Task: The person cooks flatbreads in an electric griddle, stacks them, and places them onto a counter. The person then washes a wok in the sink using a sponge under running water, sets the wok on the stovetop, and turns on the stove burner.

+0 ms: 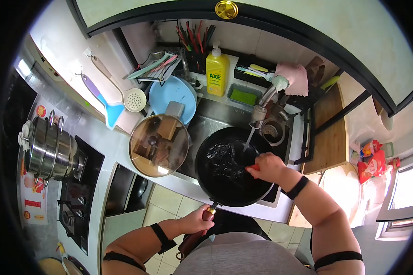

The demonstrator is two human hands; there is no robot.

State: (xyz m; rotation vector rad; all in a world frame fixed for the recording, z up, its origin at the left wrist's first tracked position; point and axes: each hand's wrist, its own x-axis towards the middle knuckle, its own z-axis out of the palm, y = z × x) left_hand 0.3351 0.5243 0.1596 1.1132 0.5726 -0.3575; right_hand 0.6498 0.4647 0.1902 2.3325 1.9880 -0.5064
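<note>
A black wok (257,192) is tilted over the sink (206,120), with water moving inside it. My left hand (198,221) is closed around its brown wooden handle, near the counter's front edge. Water runs from the faucet (258,114) into the wok. Over the wok's right side is my right hand (267,167), its fingers closed on a small red thing whose far end I cannot make out. A glass lid (159,145) lies left of the wok, beside a light blue basin (170,97).
Behind the sink stand a yellow soap bottle (216,72), a green sponge (243,96) in a tray and a chopstick holder (196,60). A pink cloth (293,79) hangs near the faucet. A steel steamer pot (53,149) sits at the left by the stove (80,197).
</note>
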